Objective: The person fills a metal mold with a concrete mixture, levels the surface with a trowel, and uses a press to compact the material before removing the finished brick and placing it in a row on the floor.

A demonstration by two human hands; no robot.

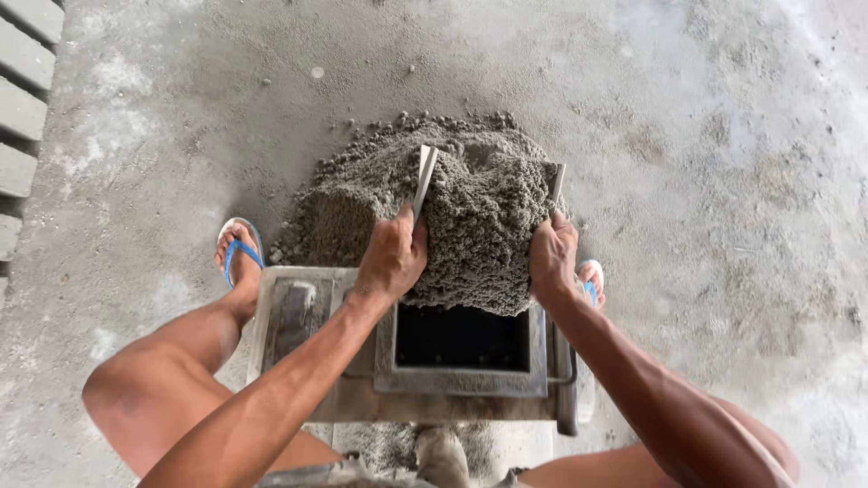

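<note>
My left hand (393, 256) grips a flat grey board (423, 179) standing on edge. My right hand (552, 256) grips a second flat board (555, 183). Between the two boards sits a thick load of damp grey sand-cement mix (484, 239), lifted off the pile (362, 185) on the floor. The load hangs over the far edge of a rectangular metal block mould (461, 378), whose dark cavity (461, 336) lies open just below my hands.
My feet in blue flip-flops, left (239, 255) and right (590, 278), stand on either side of the mould on the concrete floor (705, 181). Finished grey blocks (23, 108) line the left edge. A metal lever part (295, 312) lies on the mould's left side.
</note>
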